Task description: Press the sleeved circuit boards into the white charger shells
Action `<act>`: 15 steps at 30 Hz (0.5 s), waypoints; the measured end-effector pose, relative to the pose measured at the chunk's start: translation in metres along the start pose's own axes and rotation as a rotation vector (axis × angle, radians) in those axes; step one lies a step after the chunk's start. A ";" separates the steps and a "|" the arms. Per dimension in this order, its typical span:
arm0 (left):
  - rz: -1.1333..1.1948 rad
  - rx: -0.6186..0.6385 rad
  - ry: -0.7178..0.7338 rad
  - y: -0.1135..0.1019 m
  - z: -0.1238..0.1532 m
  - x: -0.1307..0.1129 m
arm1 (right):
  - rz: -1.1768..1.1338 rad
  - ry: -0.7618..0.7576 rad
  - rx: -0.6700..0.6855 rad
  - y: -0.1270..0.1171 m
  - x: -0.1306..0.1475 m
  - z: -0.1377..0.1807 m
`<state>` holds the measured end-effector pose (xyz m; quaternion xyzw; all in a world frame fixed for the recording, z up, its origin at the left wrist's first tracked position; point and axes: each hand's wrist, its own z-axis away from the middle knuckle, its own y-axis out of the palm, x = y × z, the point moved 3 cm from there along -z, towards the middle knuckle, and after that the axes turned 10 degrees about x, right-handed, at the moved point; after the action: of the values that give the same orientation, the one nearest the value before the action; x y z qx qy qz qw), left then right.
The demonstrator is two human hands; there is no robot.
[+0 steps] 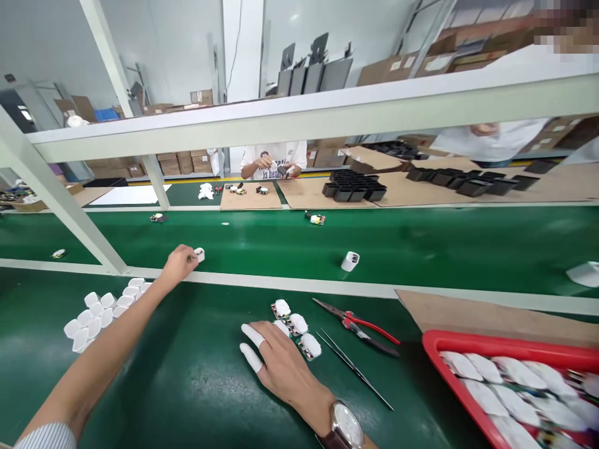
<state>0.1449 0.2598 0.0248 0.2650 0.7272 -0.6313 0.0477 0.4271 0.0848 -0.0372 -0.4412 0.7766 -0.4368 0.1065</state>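
Out over the green belt, my left hand (180,267) has its fingers closed on a small white plastic housing (199,254). My right hand (281,358) hovers at or rests on the green bench, with thumb and index finger stretched apart in white finger cots. Its other fingers are partly hidden beside several small circuit boards with white-wrapped tops (298,323); nothing shows in its grasp. To the right of the boards lie red-and-black long-nose pliers (349,319) and metal tweezers (355,368). A cluster of open white housings (93,310) stands left of my left forearm.
A red tray (433,340) of white-wrapped boards sits at right beside cardboard (477,315). The belt carries another white housing (350,261) and loose boards (316,218). A shelf beam (281,118) crosses above. Opposite, a person (274,163) handles a part near black cases (353,185).
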 end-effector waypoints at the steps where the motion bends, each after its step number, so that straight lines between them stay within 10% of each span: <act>1: -0.018 -0.017 -0.052 -0.007 -0.012 0.011 | 0.036 0.016 -0.010 0.000 -0.005 0.000; 5: -0.053 -0.014 -0.143 -0.032 -0.009 0.033 | 0.210 0.143 -0.009 -0.017 -0.033 0.001; 15: -0.486 0.073 0.036 -0.059 0.138 0.073 | 0.263 0.293 0.372 -0.024 -0.033 0.012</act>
<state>0.0201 0.1498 0.0206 0.0950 0.7472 -0.6451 -0.1283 0.4671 0.0983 -0.0332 -0.2415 0.7408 -0.6136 0.1280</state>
